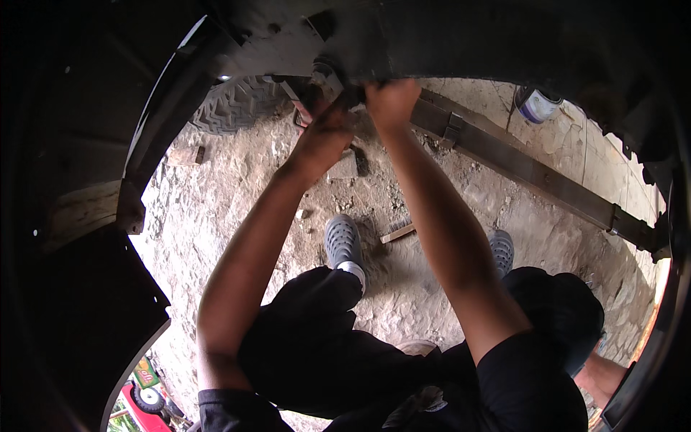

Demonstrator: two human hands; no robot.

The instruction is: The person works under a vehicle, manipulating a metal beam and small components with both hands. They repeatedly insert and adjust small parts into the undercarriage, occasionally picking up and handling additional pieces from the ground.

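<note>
Overhead is the dark metal underside of a vehicle (468, 39), with a round fitting (325, 78) near the middle. My left hand (327, 140) is closed just below that fitting, on something dark I cannot make out. My right hand (392, 101) is raised to the panel's lower edge beside it, fingers curled, what they hold hidden. A red metal piece (301, 109) shows just left of my left hand. A long metal beam (518, 173) with clamps runs from behind my right hand down to the right.
A treaded tire (234, 108) stands behind, with a wood block (186, 155) nearby. A grey block (342, 167) and brush (397, 232) lie on rough ground between and beyond my shoes (342, 241). A paint can (536, 106) sits upper right. A red wheeled object (144, 403) is lower left.
</note>
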